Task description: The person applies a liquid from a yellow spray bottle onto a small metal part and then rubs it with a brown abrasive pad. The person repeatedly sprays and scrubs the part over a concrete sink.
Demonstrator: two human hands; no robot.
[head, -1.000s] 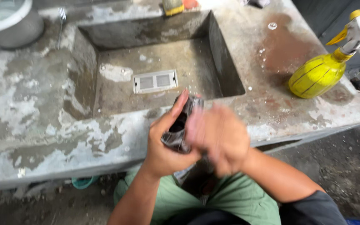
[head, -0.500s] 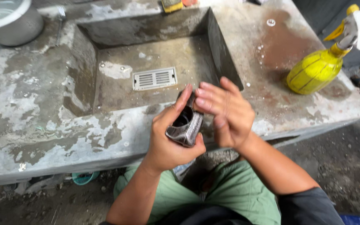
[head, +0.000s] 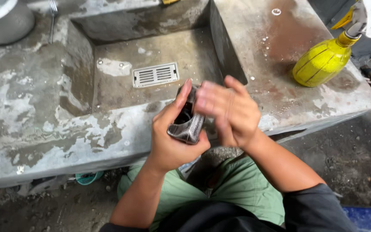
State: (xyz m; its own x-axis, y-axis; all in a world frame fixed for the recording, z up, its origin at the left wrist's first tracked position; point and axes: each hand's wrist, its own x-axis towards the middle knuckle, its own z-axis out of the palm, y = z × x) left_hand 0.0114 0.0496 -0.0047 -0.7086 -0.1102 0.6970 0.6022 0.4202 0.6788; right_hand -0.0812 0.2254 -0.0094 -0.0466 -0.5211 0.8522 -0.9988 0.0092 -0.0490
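Left hand: the left hand (head: 172, 137) sat at the centre of the frame, its grip closed around a small dark metal container (head: 187, 122), thumb raised along the container's far side and fingers wrapped under its lower edge.
Right hand: the right hand (head: 230, 112) was just right of centre, blurred, fingers spread loosely and pressed against the right side of the container; its grip was not closed on anything, the palm and fingers only touching the metal.
Container: dark grey and shiny, with an open hollow facing up and left; it was held above the front edge of the bench, between the two hands.
Bench: a rough concrete bench (head: 35, 107) with patchy grey and white stains filled the upper half of the frame, a rectangular sunken sink (head: 108, 92) cut into its middle.
Drain: a pale slotted drain grate (head: 155, 74) lay flat on the sink floor, just above the hands in the picture.
Spray bottle: a yellow spray bottle (head: 323, 62) stood upright on the bench at upper right, well apart from the hands, beside a dark wet patch.
Bowl: a grey metal bowl (head: 5, 21) showed partly at the upper left corner.
Lower frame: green trousers (head: 237, 189) and a dark sleeve (head: 318, 210) filled the bottom centre and right.
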